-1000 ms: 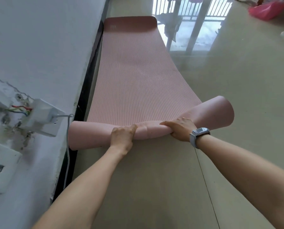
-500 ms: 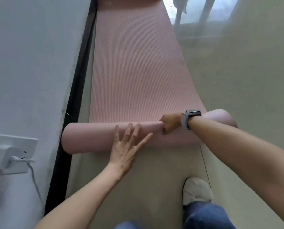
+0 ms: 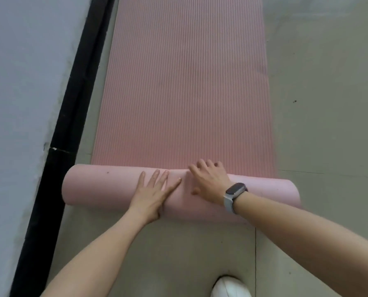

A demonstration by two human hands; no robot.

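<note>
head view, both hands (image 3: 155, 194) flat on pink mat roll (image 3: 106, 185)

Pink ribbed mat (image 3: 185, 93), grey-green floor (image 3: 320, 103), black skirting (image 3: 71, 108), white shoe (image 3: 230, 288)

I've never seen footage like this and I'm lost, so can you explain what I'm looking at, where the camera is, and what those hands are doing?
There is no machine here: these are a person's two bare hands, filmed by one wide-angle camera worn on the head, looking forward and down. That is why both forearms enter from the bottom edge. On the floor lies a pink mat, ribbed on top, beside a wall with a black skirting. Its near end is wound into a roll. The left hand presses flat on the roll with straight fingers; the right hand, wearing a watch, lies over the roll's top. Nothing is lifted. A white shoe shows at the bottom.
</note>
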